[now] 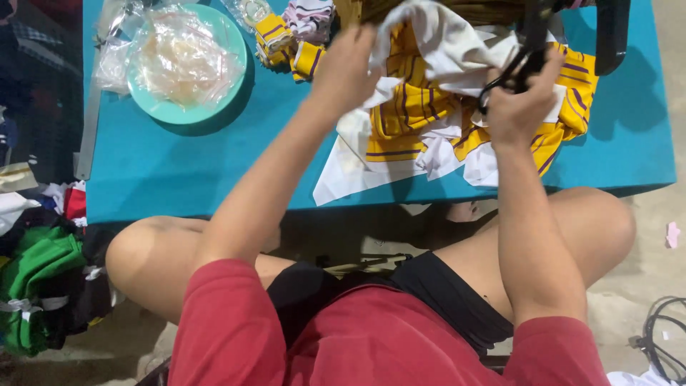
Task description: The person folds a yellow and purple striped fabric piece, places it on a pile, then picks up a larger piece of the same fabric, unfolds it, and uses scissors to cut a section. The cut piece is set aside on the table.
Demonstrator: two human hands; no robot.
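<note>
I see my left hand [348, 68] pinching white fabric [436, 43] taut at the teal table's [179, 171] far edge, so my right hand [520, 100], gripping black scissors [511, 71], can cut.

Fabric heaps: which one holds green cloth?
The floor heap left of the teal table; it has bright green cloth, while the table heap under the hands is yellow, purple-striped and white.
</note>
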